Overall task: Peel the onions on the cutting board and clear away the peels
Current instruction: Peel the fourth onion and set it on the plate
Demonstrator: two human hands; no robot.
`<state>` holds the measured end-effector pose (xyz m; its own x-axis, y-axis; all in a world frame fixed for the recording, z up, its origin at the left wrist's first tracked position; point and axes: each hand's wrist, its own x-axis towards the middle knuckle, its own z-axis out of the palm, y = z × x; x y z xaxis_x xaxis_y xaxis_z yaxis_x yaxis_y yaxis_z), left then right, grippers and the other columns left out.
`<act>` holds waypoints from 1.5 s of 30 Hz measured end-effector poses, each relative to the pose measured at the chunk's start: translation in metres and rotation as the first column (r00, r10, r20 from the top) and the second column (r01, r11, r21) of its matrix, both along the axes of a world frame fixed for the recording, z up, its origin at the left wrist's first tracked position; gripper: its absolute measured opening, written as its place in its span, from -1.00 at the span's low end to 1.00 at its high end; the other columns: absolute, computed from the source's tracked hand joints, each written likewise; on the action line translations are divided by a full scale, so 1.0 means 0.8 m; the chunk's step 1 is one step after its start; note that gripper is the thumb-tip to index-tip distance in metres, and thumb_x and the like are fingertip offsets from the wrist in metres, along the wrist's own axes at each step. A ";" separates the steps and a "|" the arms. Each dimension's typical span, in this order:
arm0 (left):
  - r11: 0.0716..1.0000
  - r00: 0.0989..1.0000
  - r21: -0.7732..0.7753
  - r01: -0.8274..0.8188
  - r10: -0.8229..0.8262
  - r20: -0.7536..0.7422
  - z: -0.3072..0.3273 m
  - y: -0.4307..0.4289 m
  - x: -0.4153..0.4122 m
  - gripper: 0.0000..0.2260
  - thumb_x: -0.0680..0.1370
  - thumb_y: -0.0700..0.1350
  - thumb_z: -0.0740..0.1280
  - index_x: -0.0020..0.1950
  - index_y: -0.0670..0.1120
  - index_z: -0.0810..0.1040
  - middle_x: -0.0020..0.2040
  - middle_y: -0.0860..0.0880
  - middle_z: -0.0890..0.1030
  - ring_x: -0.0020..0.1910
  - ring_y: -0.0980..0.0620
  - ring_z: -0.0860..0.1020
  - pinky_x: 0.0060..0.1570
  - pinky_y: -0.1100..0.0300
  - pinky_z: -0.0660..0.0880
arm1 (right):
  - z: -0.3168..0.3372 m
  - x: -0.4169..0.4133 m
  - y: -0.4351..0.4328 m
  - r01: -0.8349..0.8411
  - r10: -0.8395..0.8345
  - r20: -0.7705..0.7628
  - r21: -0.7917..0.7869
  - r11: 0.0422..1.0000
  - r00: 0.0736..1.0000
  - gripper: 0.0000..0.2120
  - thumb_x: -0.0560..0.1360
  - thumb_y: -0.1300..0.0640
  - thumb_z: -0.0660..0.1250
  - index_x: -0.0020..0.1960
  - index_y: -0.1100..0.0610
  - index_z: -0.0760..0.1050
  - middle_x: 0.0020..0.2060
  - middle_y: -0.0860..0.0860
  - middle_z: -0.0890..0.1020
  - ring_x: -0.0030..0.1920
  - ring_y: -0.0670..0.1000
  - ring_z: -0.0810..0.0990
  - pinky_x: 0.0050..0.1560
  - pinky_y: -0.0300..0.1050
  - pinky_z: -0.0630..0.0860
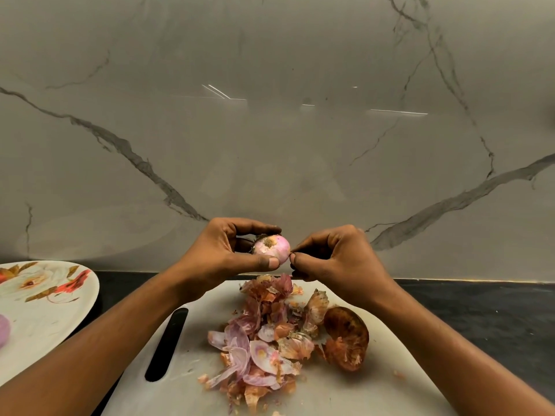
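My left hand [223, 253] grips a small pink onion [271, 247] above the far edge of the white cutting board [375, 382]; its root end faces me. My right hand [336, 259] pinches a bit of skin at the onion's right side with thumb and forefinger. Below them a pile of pink and brown peels [264, 340] lies on the middle of the board. An unpeeled brown onion [347, 337] rests on the board just right of the pile.
A white plate with a flower print [45, 301] sits to the left, with a peeled pink onion [3, 328] at its left edge. The board has a dark handle slot [166, 343]. A marble wall rises right behind the dark counter [480, 307].
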<state>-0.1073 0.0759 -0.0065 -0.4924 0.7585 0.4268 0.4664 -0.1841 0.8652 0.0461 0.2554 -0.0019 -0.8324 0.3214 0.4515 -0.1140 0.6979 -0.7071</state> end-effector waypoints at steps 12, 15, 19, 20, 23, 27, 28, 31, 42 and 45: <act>0.994 0.975 0.044 0.100 -0.106 0.197 -0.004 0.002 -0.005 -0.56 0.44 -0.22 0.50 0.33 -0.13 0.66 0.25 -0.16 0.70 0.14 -0.25 0.72 0.10 -0.01 0.69 | 0.006 0.000 0.007 0.041 -0.039 0.017 -0.116 0.992 0.999 -0.97 0.52 0.28 0.53 -0.11 0.20 0.73 -0.28 0.09 0.76 -0.27 0.03 0.78 -0.18 -0.10 0.73; 0.983 0.932 0.089 0.163 -0.183 0.312 -0.002 0.002 -0.006 -0.60 0.49 -0.25 0.37 0.33 -0.20 0.65 0.26 -0.26 0.67 0.14 -0.37 0.70 0.10 -0.01 0.69 | 0.010 0.002 0.005 -0.059 0.098 0.139 -0.256 0.965 0.985 -0.93 0.49 0.32 0.57 -0.06 0.27 0.70 -0.22 0.16 0.77 -0.19 0.15 0.79 -0.19 -0.08 0.71; 0.964 0.879 0.145 0.224 -0.264 0.397 0.002 0.002 -0.004 -0.61 0.50 -0.24 0.29 0.31 -0.21 0.65 0.29 -0.32 0.63 0.18 -0.44 0.66 0.10 -0.01 0.69 | 0.013 0.006 0.004 -0.125 0.216 0.198 -0.392 0.911 0.956 -0.87 0.55 0.46 0.40 0.01 0.32 0.69 -0.09 0.19 0.78 -0.07 0.19 0.80 -0.10 -0.01 0.75; 0.962 0.869 0.155 0.226 -0.271 0.413 0.003 0.002 -0.003 -0.60 0.50 -0.23 0.28 0.31 -0.20 0.66 0.29 -0.33 0.63 0.18 -0.44 0.66 0.09 0.00 0.70 | 0.014 0.006 0.004 -0.128 0.226 0.196 -0.416 0.900 0.954 -0.84 0.58 0.46 0.35 0.01 0.32 0.69 -0.07 0.19 0.78 -0.05 0.19 0.80 -0.07 0.00 0.76; 0.965 0.864 0.158 0.211 -0.260 0.431 0.003 0.002 -0.001 -0.62 0.52 -0.17 0.29 0.30 -0.17 0.68 0.29 -0.31 0.62 0.17 -0.35 0.68 0.05 0.06 0.69 | 0.016 0.007 0.004 -0.132 0.232 0.173 -0.453 0.882 0.957 -0.85 0.63 0.36 0.35 0.02 0.29 0.71 -0.03 0.15 0.79 -0.01 0.18 0.79 0.01 0.06 0.75; 0.977 0.889 0.089 0.196 -0.215 0.405 0.005 0.003 0.001 -0.63 0.56 -0.08 0.34 0.34 -0.14 0.65 0.24 -0.30 0.66 0.15 -0.34 0.69 0.10 0.01 0.70 | 0.016 0.007 0.002 -0.117 0.214 0.179 -0.437 0.892 0.960 -0.81 0.61 0.14 0.45 0.06 0.26 0.74 -0.04 0.12 0.80 -0.04 0.16 0.80 -0.06 0.00 0.74; 0.981 0.901 0.060 0.186 -0.195 0.388 0.005 0.002 0.002 -0.62 0.57 -0.05 0.35 0.36 -0.12 0.64 0.22 -0.30 0.68 0.14 -0.35 0.70 0.09 0.01 0.70 | 0.016 0.007 0.002 -0.102 0.193 0.182 -0.415 0.904 0.964 -0.83 0.60 0.15 0.46 0.04 0.26 0.74 -0.07 0.12 0.80 -0.06 0.15 0.80 -0.10 -0.04 0.74; 0.987 0.929 0.030 0.159 -0.160 0.335 0.006 0.000 0.002 -0.62 0.58 0.00 0.36 0.35 -0.12 0.65 0.19 -0.29 0.69 0.10 -0.27 0.71 0.01 0.04 0.71 | 0.014 0.006 0.006 -0.095 0.155 0.139 -0.364 0.927 0.978 -0.89 0.55 0.24 0.51 0.06 0.26 0.73 -0.11 0.14 0.79 -0.08 0.13 0.81 -0.12 -0.08 0.74; 0.970 0.898 0.039 0.239 -0.236 0.370 0.003 0.000 0.002 -0.64 0.58 -0.04 0.29 0.30 -0.13 0.69 0.28 -0.31 0.62 -0.01 -0.17 0.60 -0.02 0.07 0.64 | 0.004 0.003 0.008 -0.095 0.091 -0.088 -0.046 0.994 0.992 -0.73 0.47 0.06 0.60 0.15 0.09 0.73 -0.09 0.00 0.79 -0.08 -0.03 0.78 -0.10 -0.06 0.75; 0.971 0.909 0.006 0.238 -0.225 0.350 0.001 0.004 0.002 -0.66 0.57 -0.04 0.33 0.29 -0.11 0.70 0.25 -0.31 0.63 -0.05 -0.11 0.63 -0.05 0.09 0.65 | 0.003 0.001 0.009 -0.077 0.076 -0.092 -0.006 0.997 0.993 -0.69 0.46 0.07 0.61 0.18 0.08 0.73 -0.08 -0.03 0.79 -0.10 -0.07 0.78 -0.09 -0.10 0.74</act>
